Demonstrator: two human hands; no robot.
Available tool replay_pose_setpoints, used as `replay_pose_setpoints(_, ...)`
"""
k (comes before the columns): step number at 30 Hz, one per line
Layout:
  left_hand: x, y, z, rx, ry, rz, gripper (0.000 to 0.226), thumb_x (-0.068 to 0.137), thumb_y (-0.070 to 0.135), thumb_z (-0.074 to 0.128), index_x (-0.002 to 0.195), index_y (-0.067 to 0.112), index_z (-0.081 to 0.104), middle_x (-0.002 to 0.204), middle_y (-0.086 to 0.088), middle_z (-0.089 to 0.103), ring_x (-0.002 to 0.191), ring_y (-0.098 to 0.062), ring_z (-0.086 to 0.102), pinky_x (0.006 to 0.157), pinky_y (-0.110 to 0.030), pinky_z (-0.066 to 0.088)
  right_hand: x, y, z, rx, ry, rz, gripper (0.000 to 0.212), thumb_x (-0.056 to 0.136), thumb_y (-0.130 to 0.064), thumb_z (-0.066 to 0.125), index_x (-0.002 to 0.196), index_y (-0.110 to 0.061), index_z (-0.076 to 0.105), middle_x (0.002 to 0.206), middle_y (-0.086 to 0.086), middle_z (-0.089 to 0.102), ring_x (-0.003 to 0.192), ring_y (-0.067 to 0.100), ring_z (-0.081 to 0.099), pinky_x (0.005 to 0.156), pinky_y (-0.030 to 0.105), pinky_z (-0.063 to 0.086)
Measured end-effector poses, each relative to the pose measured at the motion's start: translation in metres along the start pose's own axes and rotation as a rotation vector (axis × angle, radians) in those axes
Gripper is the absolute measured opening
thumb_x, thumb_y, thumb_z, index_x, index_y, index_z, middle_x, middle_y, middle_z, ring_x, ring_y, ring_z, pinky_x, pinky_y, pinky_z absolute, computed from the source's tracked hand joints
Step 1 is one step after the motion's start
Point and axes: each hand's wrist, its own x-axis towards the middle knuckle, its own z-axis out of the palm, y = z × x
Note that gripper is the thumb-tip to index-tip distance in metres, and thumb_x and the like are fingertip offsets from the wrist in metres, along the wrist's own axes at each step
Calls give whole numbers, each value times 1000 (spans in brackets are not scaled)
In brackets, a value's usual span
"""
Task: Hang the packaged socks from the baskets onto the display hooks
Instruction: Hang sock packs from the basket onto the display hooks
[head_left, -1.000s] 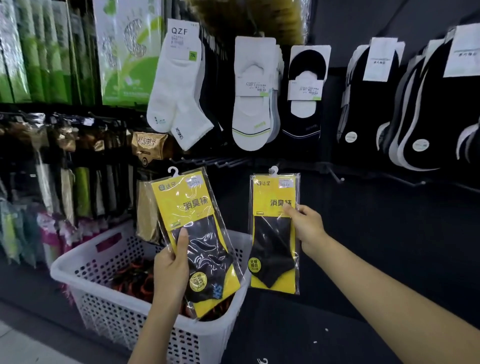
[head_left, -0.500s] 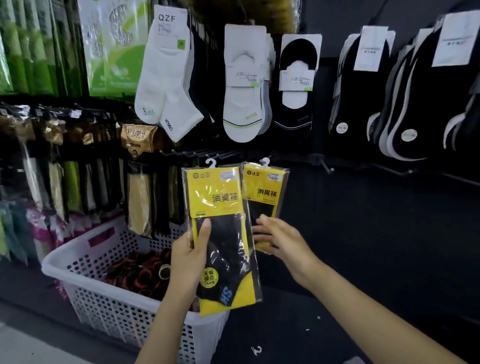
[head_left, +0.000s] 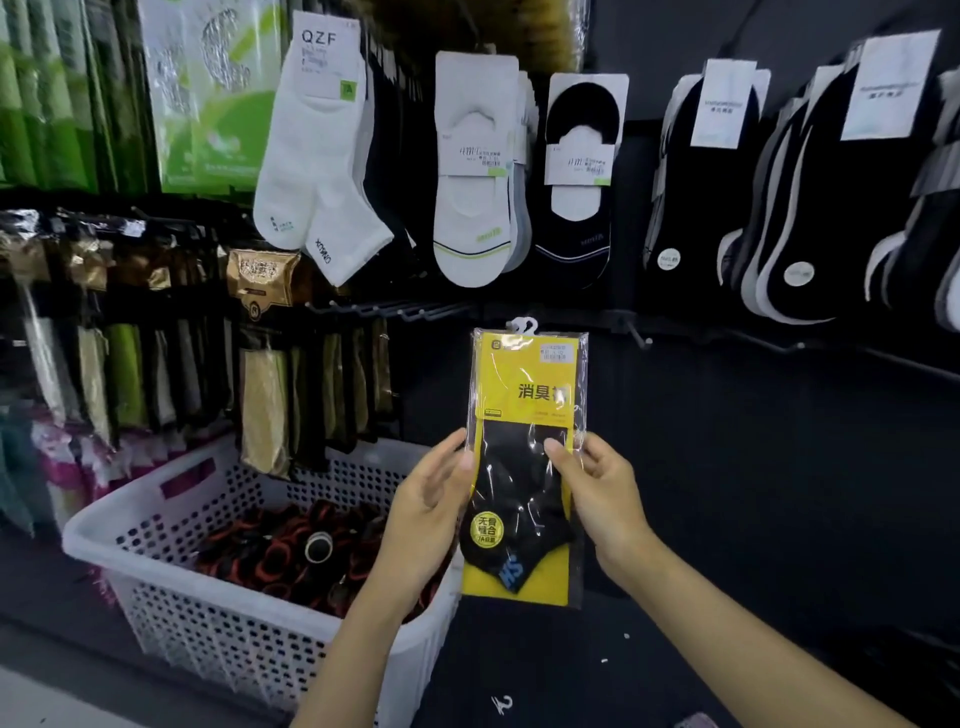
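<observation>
Both hands grip a yellow-and-black sock packet (head_left: 524, 415) upright between them. The left hand (head_left: 431, 499) pinches its left edge and the right hand (head_left: 602, 493) its right edge, thumb on the front. The packet is held before the dark display wall, just below the display hooks (head_left: 638, 333). The white basket (head_left: 156, 486) stands near on the left, its right corner behind the left forearm. Hanging socks (head_left: 478, 171) crowd the rows above.
</observation>
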Motion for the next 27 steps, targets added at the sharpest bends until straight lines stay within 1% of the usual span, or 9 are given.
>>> replay_pose_setpoints(2, 0, -1, 0, 22, 1, -10, 43, 84, 49, 52, 125, 37, 53, 114, 24, 66, 106, 4, 62, 82, -10, 50, 5, 0, 4, -19, 2, 10, 8, 92, -18, 61, 97, -17, 67, 91, 4, 75, 85, 15, 72, 74, 26, 58)
replay_pose_setpoints(5, 1, -6, -3, 21, 33, -40, 56, 84, 51, 52, 136, 29, 48, 123, 18, 63, 112, 6, 57, 93, -13, 48, 13, 0, 11, -35, 25, 35, 7, 91, -17, 63, 93, -12, 67, 84, 3, 75, 77, 14, 71, 63, 20, 57)
replay_pose_setpoints(9, 4, -19, -3, 44, 42, -88, 64, 84, 53, 52, 141, 28, 42, 125, 25, 54, 109, 21, 50, 84, 1, 41, 29, 4, 19, -27, 84, 180, 16, 89, -18, 65, 95, -3, 67, 102, 24, 69, 84, 30, 65, 86, 46, 54)
replay_pose_setpoints(11, 5, -28, -1, 54, 39, -125, 64, 85, 51, 52, 143, 27, 39, 133, 21, 51, 109, 23, 48, 82, 3, 40, 35, 9, 19, -12, 87, 279, 19, 88, -21, 67, 93, -3, 66, 110, 25, 67, 95, 32, 66, 96, 48, 50)
replay_pose_setpoints(14, 5, -43, 1, 90, 39, -177, 58, 91, 42, 51, 145, 23, 37, 143, 13, 44, 114, 14, 47, 85, -2, 40, 37, 19, 15, 38, 78, 346, 13, 88, -22, 67, 90, -10, 65, 112, 16, 68, 107, 31, 64, 93, 41, 52)
replay_pose_setpoints(18, -4, -61, 3, 152, 41, -258, 55, 94, 38, 51, 144, 21, 36, 145, 7, 41, 124, -1, 39, 96, -18, 32, 20, 38, -10, 32, 94, 386, 25, 92, -17, 61, 115, -6, 59, 120, 14, 63, 114, 26, 59, 93, 32, 48)
replay_pose_setpoints(20, -13, -68, 8, 179, 16, -291, 54, 95, 38, 51, 144, 21, 36, 146, 7, 41, 127, -4, 38, 98, -20, 31, 2, 52, -34, -35, 93, 410, 26, 93, -18, 60, 117, -10, 58, 120, 10, 62, 113, 22, 59, 95, 31, 47)
replay_pose_setpoints(24, -49, -90, 32, 269, -130, -385, 51, 94, 37, 54, 141, 20, 41, 144, 7, 44, 132, -8, 39, 99, -20, 33, -54, 82, -98, -152, 59, 512, 19, 94, -19, 59, 112, -16, 60, 117, 6, 63, 107, 19, 62, 92, 32, 50)
replay_pose_setpoints(27, -87, -111, 57, 406, -347, -465, 55, 93, 39, 55, 142, 19, 39, 142, 4, 46, 130, -12, 42, 99, -23, 38, -106, 99, -153, -268, 24, 616, 19, 93, -17, 60, 112, -13, 61, 116, 8, 64, 104, 20, 63, 88, 31, 51)
